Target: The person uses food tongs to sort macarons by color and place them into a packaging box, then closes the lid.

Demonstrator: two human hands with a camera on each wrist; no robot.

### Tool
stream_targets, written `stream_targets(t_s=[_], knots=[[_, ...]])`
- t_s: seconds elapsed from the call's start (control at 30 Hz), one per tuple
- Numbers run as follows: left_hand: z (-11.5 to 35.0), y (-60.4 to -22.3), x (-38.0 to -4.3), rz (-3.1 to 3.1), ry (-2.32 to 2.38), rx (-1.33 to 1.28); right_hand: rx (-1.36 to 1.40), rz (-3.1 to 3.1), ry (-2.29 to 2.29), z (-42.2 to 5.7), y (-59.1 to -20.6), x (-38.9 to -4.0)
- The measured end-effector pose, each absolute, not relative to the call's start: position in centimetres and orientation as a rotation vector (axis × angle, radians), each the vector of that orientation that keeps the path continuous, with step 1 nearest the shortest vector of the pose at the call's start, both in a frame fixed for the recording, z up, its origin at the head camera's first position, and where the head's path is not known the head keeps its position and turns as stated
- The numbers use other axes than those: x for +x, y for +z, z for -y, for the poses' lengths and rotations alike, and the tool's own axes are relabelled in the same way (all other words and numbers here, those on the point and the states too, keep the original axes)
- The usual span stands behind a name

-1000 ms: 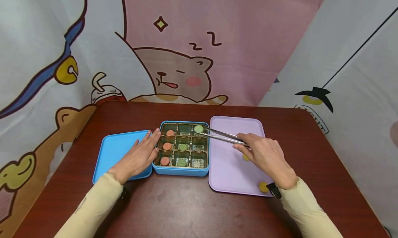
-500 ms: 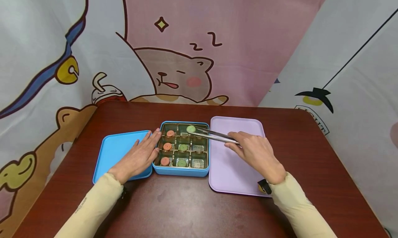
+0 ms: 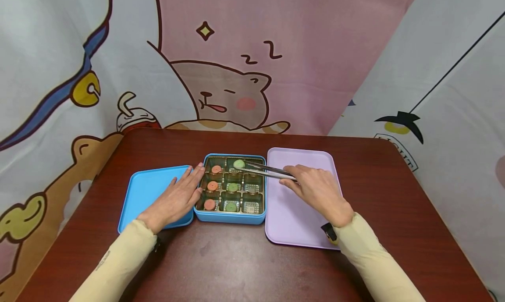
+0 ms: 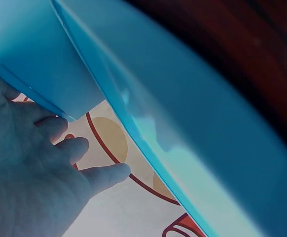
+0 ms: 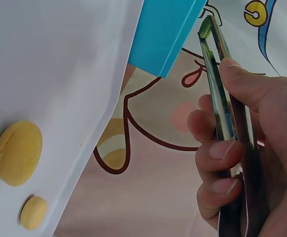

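My right hand (image 3: 317, 190) grips metal tongs (image 3: 272, 172), fingers curled round both arms. Their tips pinch a green macaron (image 3: 239, 164) over the back middle compartment of the blue box (image 3: 230, 218); the right wrist view also shows this macaron (image 5: 205, 28) between the tips. A gold divided insert lines the box. Orange-pink macarons (image 3: 212, 186) sit down its left column, and green macarons (image 3: 232, 186) lie in the middle and front compartments of the centre column. My left hand (image 3: 173, 201) rests with straight fingers against the box's left side.
Left of the box lies a blue lid (image 3: 146, 192), partly under my left hand and forearm. A lilac tray (image 3: 292, 218) stands right of the box, under my right hand. Two yellow macarons (image 5: 18, 153) lie on it. A printed cloth (image 3: 315, 52) hangs behind the table (image 3: 221, 267).
My right hand has moved left with the tongs, carrying the green macaron from over the back right compartment to the back middle one. The left hand has stayed put.
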State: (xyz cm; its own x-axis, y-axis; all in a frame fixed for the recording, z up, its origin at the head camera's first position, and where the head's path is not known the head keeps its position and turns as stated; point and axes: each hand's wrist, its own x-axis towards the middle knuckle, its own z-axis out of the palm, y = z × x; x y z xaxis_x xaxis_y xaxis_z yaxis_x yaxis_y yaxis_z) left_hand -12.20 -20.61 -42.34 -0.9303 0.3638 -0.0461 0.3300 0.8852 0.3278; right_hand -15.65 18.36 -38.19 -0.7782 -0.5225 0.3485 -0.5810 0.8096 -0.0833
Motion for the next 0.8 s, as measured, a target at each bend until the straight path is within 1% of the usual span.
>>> stream_targets(t_s=[0.47,0.8], knots=[[20.6,-42.4,-12.1,-2.947,0.478,0.553,0.853,2.734,0.232,-16.9,-38.3,-16.6],[20.6,-42.3,-12.2,-2.947,0.481,0.552,0.836,2.745,0.200,-16.6,-37.8,-16.7]])
